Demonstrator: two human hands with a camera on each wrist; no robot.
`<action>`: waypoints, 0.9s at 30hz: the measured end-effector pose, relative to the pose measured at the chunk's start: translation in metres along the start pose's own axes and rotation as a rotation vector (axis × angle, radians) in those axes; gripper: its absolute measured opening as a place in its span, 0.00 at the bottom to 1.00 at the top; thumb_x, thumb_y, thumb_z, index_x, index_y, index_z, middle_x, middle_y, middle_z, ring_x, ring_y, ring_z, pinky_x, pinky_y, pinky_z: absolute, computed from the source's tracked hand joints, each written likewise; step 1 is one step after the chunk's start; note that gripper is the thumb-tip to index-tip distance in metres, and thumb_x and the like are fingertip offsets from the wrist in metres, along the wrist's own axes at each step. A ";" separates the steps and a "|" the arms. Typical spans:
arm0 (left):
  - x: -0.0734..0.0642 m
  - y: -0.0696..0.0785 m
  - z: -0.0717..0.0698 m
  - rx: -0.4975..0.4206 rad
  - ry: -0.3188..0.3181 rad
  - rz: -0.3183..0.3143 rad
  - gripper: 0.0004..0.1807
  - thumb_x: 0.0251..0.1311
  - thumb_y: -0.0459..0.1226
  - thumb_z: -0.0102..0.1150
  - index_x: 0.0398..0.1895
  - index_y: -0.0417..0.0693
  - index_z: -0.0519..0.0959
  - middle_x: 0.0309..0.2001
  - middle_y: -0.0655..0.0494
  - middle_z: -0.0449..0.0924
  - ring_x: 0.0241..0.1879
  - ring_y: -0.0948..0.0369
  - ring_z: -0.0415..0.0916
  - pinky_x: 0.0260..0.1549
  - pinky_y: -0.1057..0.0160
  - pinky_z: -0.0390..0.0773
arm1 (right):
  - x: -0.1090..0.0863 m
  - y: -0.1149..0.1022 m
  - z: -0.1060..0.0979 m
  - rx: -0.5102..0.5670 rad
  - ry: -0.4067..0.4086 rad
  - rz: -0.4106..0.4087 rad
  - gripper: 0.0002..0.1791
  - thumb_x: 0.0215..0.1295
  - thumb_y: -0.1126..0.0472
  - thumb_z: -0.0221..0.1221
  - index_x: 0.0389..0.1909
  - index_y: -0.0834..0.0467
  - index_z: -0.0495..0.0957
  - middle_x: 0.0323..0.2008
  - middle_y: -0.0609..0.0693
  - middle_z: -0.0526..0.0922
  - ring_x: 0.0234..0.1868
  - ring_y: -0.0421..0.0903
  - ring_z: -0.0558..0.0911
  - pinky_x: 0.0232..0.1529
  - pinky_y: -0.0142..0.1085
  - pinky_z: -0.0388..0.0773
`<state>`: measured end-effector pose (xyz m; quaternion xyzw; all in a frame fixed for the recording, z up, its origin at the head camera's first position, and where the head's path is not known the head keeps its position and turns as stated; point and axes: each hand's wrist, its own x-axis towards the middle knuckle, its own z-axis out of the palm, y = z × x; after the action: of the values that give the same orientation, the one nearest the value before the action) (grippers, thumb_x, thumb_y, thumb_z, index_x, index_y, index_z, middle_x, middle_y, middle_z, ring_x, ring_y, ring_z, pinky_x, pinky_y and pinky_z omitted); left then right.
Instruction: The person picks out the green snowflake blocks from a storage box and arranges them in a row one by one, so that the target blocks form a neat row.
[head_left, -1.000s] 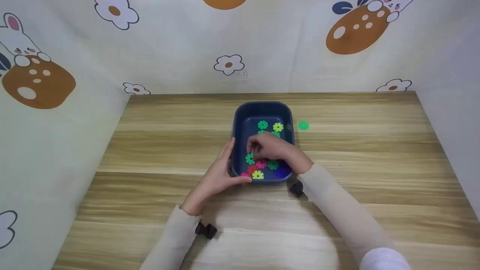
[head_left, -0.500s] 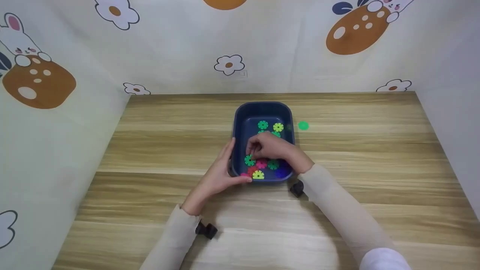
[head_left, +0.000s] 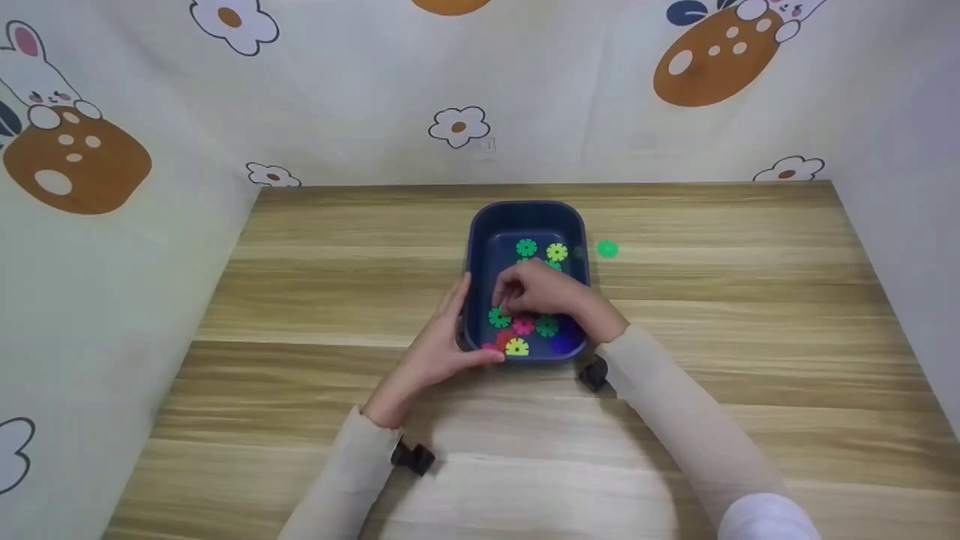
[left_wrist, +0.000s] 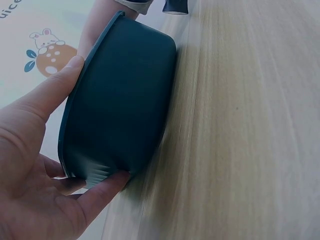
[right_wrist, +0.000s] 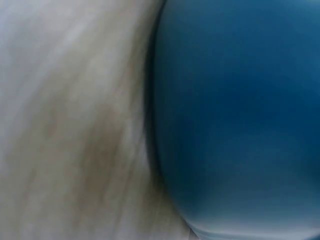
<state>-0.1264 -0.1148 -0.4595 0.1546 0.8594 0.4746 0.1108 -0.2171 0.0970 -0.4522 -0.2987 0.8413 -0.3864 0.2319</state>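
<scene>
A dark blue plastic basin (head_left: 480,225) holds several notched snowflake discs. My left hand (head_left: 431,352) grips its near left corner, thumb along the near rim and fingers against the left side. In the left wrist view, the thumb (left_wrist: 62,80) lies on the rim and fingertips touch the outer wall. My right hand (head_left: 544,289) reaches inside the basin with curled fingers, thumb and fingertips at a green snowflake disc (head_left: 498,318). Close by lie a pink disc (head_left: 523,324), another green disc (head_left: 547,325) and a yellow disc (head_left: 517,347). The right wrist view shows the basin's outer wall (right_wrist: 240,125), not the hand.
More discs, green (head_left: 526,247) and yellow (head_left: 556,251), lie toward the basin's far end. One green disc (head_left: 607,249) lies on the wooden table (head_left: 337,300), right of the basin. A patterned wall covering (head_left: 360,112) rises behind the table's back edge.
The green disc at my right fingertips shows more of its face than a second ago, after a slight shift. My left hand and the basin stay in place.
</scene>
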 end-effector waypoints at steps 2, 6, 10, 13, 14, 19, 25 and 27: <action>0.000 -0.001 0.000 -0.003 -0.001 0.004 0.66 0.48 0.48 0.78 0.81 0.49 0.41 0.81 0.46 0.42 0.79 0.47 0.48 0.76 0.44 0.54 | 0.000 0.000 0.000 -0.004 0.003 0.005 0.06 0.62 0.68 0.64 0.38 0.60 0.85 0.34 0.53 0.89 0.32 0.40 0.84 0.38 0.32 0.82; 0.002 -0.001 0.000 -0.011 -0.004 0.006 0.66 0.48 0.48 0.78 0.81 0.50 0.40 0.81 0.47 0.41 0.79 0.48 0.47 0.76 0.45 0.53 | 0.001 0.000 -0.001 -0.004 0.011 0.014 0.06 0.62 0.68 0.63 0.38 0.59 0.85 0.34 0.53 0.89 0.33 0.41 0.84 0.39 0.34 0.83; 0.001 -0.001 0.000 -0.009 -0.006 0.000 0.66 0.48 0.48 0.78 0.81 0.50 0.40 0.81 0.47 0.41 0.79 0.48 0.47 0.76 0.45 0.53 | 0.001 0.001 0.000 0.013 0.026 0.015 0.06 0.62 0.69 0.63 0.38 0.60 0.85 0.35 0.53 0.89 0.34 0.42 0.85 0.39 0.34 0.84; 0.000 0.000 0.000 -0.005 -0.009 -0.012 0.66 0.48 0.48 0.78 0.81 0.51 0.40 0.81 0.47 0.41 0.79 0.48 0.47 0.76 0.45 0.53 | 0.001 0.001 0.000 0.025 0.037 0.016 0.05 0.62 0.68 0.64 0.38 0.60 0.85 0.35 0.54 0.89 0.34 0.41 0.85 0.39 0.34 0.84; 0.000 0.000 0.000 -0.004 -0.010 -0.014 0.66 0.48 0.48 0.78 0.81 0.51 0.40 0.81 0.47 0.41 0.79 0.48 0.47 0.76 0.45 0.54 | 0.001 0.000 -0.001 0.027 0.040 0.015 0.05 0.62 0.68 0.64 0.38 0.60 0.85 0.35 0.54 0.89 0.34 0.41 0.85 0.39 0.34 0.84; -0.001 0.002 -0.001 -0.001 -0.014 -0.021 0.66 0.48 0.49 0.78 0.82 0.52 0.40 0.82 0.47 0.40 0.79 0.48 0.46 0.76 0.44 0.54 | -0.001 0.000 -0.002 0.044 0.054 0.004 0.05 0.62 0.68 0.64 0.38 0.60 0.85 0.34 0.54 0.89 0.33 0.41 0.85 0.39 0.33 0.83; 0.000 0.001 0.000 0.012 -0.003 -0.012 0.66 0.48 0.48 0.78 0.81 0.49 0.41 0.81 0.45 0.41 0.79 0.46 0.46 0.75 0.43 0.55 | -0.001 -0.001 -0.002 0.064 0.077 -0.007 0.05 0.63 0.67 0.64 0.38 0.60 0.85 0.35 0.54 0.89 0.33 0.40 0.85 0.39 0.32 0.82; 0.000 0.000 0.000 0.013 0.003 0.001 0.65 0.47 0.47 0.78 0.81 0.47 0.42 0.81 0.44 0.41 0.79 0.46 0.46 0.75 0.44 0.55 | -0.001 -0.001 -0.002 0.067 0.088 -0.009 0.04 0.63 0.66 0.65 0.38 0.60 0.85 0.35 0.54 0.89 0.34 0.40 0.84 0.39 0.32 0.83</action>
<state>-0.1268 -0.1143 -0.4593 0.1550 0.8626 0.4692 0.1081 -0.2171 0.0983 -0.4495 -0.2775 0.8359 -0.4279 0.2028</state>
